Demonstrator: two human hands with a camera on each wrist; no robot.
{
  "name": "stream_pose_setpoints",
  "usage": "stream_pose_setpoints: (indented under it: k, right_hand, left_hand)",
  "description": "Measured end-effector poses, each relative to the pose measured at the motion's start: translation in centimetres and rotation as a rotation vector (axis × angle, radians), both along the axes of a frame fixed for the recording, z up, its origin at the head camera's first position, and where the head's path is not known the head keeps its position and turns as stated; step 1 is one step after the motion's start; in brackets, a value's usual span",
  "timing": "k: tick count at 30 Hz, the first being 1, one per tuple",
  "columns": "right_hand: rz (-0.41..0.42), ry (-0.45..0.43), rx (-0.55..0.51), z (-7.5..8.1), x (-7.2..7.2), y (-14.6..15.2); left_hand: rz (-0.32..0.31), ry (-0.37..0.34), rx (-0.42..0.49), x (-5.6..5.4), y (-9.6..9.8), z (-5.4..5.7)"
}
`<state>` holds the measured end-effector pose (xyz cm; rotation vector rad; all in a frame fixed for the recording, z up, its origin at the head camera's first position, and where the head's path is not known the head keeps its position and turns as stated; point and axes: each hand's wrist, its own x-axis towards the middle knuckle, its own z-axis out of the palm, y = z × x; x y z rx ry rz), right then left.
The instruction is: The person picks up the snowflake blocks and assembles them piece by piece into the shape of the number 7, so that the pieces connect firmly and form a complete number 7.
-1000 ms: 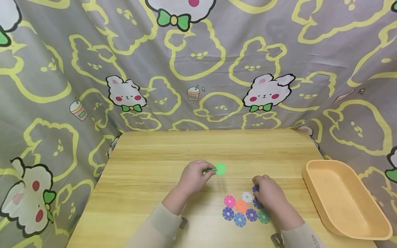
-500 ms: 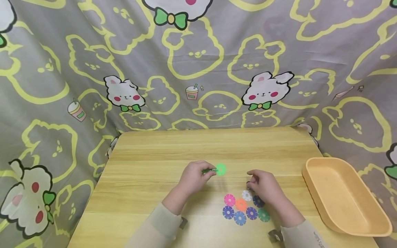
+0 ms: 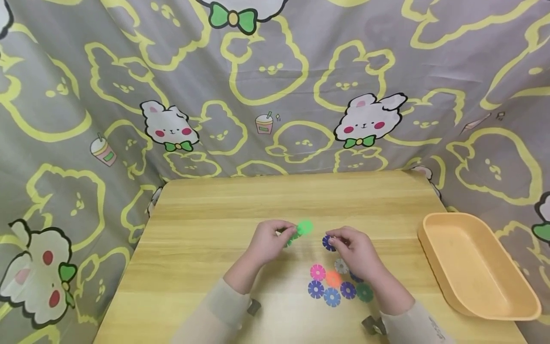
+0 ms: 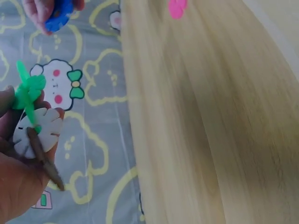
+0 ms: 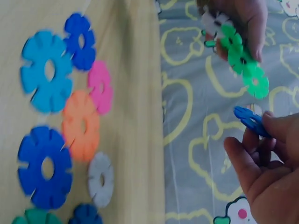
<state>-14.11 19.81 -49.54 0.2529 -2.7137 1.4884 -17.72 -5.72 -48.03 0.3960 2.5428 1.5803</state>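
Holding blue disc (image 3: 327, 243), right hand (image 3: 357, 251), partly hiding another disc (image 3: 354, 276), tray (image 3: 477, 267) apart

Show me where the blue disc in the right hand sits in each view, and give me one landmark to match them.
Head: blue disc right of centre, below mid-height, pinched by the right hand.
Left wrist: blue disc at the top left, blurred.
Right wrist: blue disc right of centre, near mid-height, tilted.
Shared landmark: the light green discs in the left hand, seen in all three.
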Motion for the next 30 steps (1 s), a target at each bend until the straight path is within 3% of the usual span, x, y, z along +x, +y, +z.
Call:
stream_pose_setpoints:
  k: [6,9,18,30]
  right_hand:
    - [-0.038,0.109,-0.134,0.3,0.6,-1.4]
    - [-0.065,0.169,-0.150,0.0,0.9,-1.9]
    - [-0.057,0.452,-0.033,-1.0,0.7,-2.1]
    - [-0.049,0.561,0.057,-1.2,0.5,-2.3]
  left_hand:
    - [0.023,-0.049,0.081,-0.4,-0.1,0.4]
    - [0.031,-0.053,0.095,-0.4,0.0,0.4]
    - [0.041,-0.054,0.089,0.0,0.3,0.1]
    - [0.033,-0.081,0.120,0.6,0.8,0.3]
